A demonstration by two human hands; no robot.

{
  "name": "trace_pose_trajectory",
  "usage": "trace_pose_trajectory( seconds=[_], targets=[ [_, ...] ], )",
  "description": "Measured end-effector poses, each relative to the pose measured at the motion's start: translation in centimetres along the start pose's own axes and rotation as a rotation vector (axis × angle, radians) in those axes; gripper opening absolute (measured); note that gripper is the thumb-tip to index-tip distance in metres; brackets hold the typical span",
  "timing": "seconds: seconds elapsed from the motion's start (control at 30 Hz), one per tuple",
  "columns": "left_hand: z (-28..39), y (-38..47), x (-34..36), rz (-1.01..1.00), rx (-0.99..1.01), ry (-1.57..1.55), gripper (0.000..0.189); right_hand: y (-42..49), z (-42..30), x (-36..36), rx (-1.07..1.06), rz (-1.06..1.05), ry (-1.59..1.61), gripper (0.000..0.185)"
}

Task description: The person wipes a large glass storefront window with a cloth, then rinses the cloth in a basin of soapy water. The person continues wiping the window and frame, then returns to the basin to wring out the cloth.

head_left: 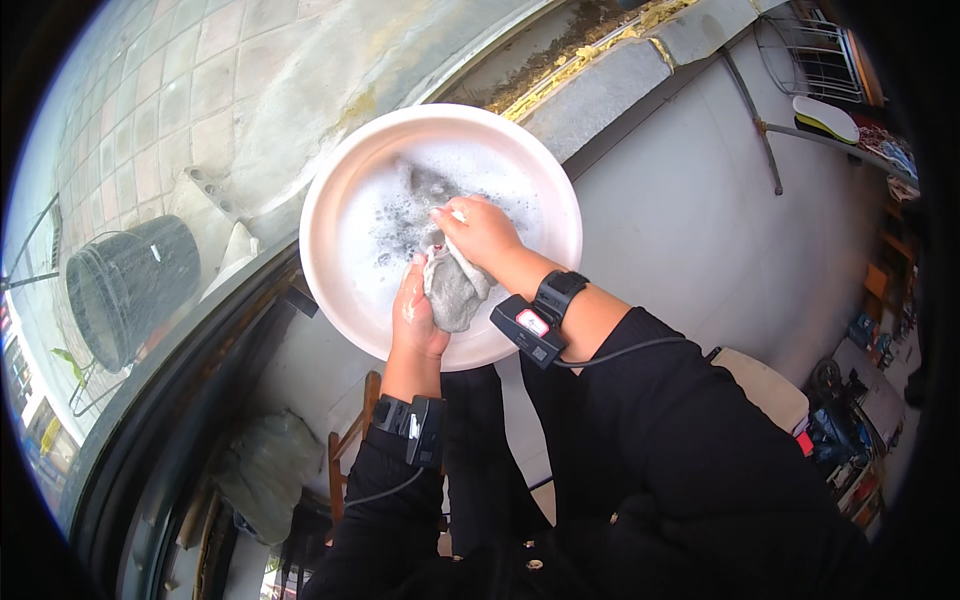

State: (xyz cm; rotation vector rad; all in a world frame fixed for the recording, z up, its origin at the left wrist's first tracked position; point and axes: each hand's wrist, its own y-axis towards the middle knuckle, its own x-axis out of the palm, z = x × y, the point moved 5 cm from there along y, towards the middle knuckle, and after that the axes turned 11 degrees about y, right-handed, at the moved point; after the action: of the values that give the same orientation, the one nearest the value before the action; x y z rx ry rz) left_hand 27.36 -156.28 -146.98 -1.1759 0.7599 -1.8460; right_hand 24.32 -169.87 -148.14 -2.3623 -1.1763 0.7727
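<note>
A wide, pale plastic basin stands before me with sudsy water in it. Over its near half, both my hands grip a wet grey cloth. My left hand holds the cloth from its left side, with white foam on the skin. My right hand is closed on the upper part of the cloth, with foam near the fingers. Dark fabric shows through the suds beyond my hands; whether it joins the cloth I hold cannot be told.
A stone ledge with yellow foam runs beyond the basin. Outside the window frame, a black bucket lies tilted on paving. A wooden chair is at lower left; a shoe insole rests at upper right. Cables run from both wrist devices.
</note>
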Motion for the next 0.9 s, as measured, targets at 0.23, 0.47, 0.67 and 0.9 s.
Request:
trace_pose_trajectory(
  seconds=[0.23, 0.47, 0.67, 0.9],
  targets=[
    [0.7, 2.9, -6.3, 0.281, 0.232, 0.505, 0.04, -1.7, 2.8, 0.3, -0.154, -0.378, -0.825, 0.073],
    [0.1, 5.7, -10.1, 0.561, 0.226, 0.738, 0.049, 1.6, 6.5, -0.3, 0.332, -0.445, -0.663, 0.032],
    [-0.1, 4.7, -7.6, 0.497, 0.067, -0.008, 0.046, -3.6, 0.8, 1.5, -0.373, -0.004, -0.19, 0.038],
    [1.5, 2.2, -1.7, -0.018, 0.038, -0.319, 0.056, -8.8, -5.0, 2.5, -0.792, -0.075, -0.127, 0.032]
  ],
)
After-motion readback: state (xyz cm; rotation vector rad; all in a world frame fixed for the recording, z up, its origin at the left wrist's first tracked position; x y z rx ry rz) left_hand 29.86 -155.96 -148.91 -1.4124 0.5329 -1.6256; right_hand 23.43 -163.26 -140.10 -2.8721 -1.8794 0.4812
